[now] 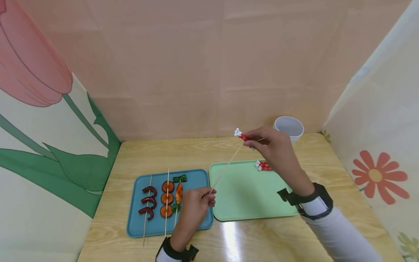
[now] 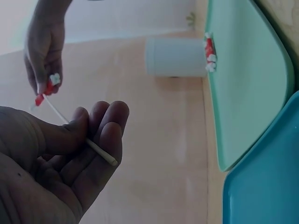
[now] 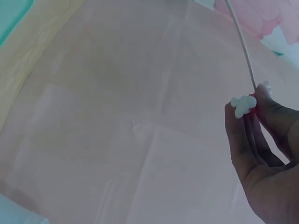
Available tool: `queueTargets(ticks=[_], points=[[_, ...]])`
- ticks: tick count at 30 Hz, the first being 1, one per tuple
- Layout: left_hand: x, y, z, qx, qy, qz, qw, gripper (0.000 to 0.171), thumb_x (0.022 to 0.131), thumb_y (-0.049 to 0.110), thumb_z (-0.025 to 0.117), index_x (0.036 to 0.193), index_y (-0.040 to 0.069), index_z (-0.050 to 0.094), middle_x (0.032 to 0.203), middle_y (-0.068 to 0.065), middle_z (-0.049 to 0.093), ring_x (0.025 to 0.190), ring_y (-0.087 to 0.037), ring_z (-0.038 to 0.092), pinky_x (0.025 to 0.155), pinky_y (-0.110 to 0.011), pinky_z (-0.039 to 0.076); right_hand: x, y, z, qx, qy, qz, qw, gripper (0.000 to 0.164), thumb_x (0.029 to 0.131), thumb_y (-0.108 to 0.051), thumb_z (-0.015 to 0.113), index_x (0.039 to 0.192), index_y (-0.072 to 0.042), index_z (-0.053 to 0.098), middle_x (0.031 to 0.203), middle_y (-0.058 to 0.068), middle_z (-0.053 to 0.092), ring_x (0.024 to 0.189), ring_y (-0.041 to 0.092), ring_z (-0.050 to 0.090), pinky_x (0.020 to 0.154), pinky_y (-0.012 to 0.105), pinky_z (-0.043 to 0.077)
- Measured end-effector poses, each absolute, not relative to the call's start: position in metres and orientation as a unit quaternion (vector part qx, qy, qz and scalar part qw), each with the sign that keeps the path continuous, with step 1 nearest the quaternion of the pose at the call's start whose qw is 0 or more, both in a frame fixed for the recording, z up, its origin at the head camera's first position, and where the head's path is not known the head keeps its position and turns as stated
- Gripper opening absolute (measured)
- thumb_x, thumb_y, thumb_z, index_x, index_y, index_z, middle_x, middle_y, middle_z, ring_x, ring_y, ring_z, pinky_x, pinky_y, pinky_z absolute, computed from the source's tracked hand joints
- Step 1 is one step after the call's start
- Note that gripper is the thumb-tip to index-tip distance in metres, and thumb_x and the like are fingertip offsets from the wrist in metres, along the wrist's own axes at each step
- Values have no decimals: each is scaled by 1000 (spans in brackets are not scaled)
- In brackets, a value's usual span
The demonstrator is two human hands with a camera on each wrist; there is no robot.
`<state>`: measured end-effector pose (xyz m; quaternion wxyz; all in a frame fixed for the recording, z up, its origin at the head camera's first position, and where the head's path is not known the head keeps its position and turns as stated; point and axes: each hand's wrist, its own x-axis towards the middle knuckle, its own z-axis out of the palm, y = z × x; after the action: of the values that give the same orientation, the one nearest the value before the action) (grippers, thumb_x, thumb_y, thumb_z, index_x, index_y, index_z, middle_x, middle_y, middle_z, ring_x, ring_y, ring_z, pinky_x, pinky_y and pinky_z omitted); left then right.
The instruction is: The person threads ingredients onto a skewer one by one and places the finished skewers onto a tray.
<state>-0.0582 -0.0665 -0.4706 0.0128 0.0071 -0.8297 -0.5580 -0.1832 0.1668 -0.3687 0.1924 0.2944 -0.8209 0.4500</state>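
Observation:
My left hand (image 1: 194, 205) pinches a thin wooden skewer (image 1: 226, 168) close to its lower end. In the left wrist view the blunt end of the stick (image 2: 106, 156) pokes out past the thumb and fingers. Higher up, my right hand (image 1: 275, 145) pinches a small red piece with white knobbed ends (image 1: 242, 136) at the skewer's far tip. The stick meets its red middle; fingertips hide how deep it goes. More red-and-white pieces (image 1: 263, 166) lie at the back of a green tray (image 1: 245, 200), below the right hand.
On the left, a blue tray (image 1: 135, 222) carries skewers of dark red curved pieces (image 1: 148, 201), round orange-brown slices (image 1: 167, 198), and an orange piece with green bits (image 1: 178, 193). A white cup (image 1: 295, 137) stands behind the green tray. Printed walls border the wooden table (image 1: 108, 218).

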Motion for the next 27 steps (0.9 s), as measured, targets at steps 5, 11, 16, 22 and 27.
queueTargets(ticks=[5,11,16,22,27], points=[[-57,-64,-469,9,-830,-557,6,11,96,0,67,92,-1,78,78,-7,75,67,-11,70,59,-18,60,-178,163,-366,329,-817,395,260,24,77,0,85,100,-7,80,91,1,72,83,11,67,79,2,49],[-56,-62,-468,9,-826,-564,-1,14,97,2,66,88,0,76,72,-5,72,65,-11,70,59,-20,61,-177,160,-366,342,-814,371,289,24,76,4,84,98,-4,80,88,4,68,81,14,63,76,3,45],[-56,-61,-469,0,-815,-579,-6,14,97,2,66,87,0,76,71,-9,72,63,-10,69,59,-22,61,-177,157,-370,351,-819,332,308,23,77,1,84,100,-3,79,85,5,62,77,14,57,71,8,43],[-57,-57,-470,4,-810,-586,13,12,97,2,67,89,-1,76,74,-13,74,64,-8,69,60,-25,62,-176,153,-375,331,-811,377,301,23,76,2,85,98,-4,80,83,3,64,78,12,60,70,9,47],[-58,-54,-467,8,-815,-578,38,12,96,1,67,89,-1,76,70,-10,72,61,-8,68,57,-25,62,-173,145,-381,329,-805,404,284,22,74,2,86,95,-5,81,79,1,66,75,12,64,70,7,48]])
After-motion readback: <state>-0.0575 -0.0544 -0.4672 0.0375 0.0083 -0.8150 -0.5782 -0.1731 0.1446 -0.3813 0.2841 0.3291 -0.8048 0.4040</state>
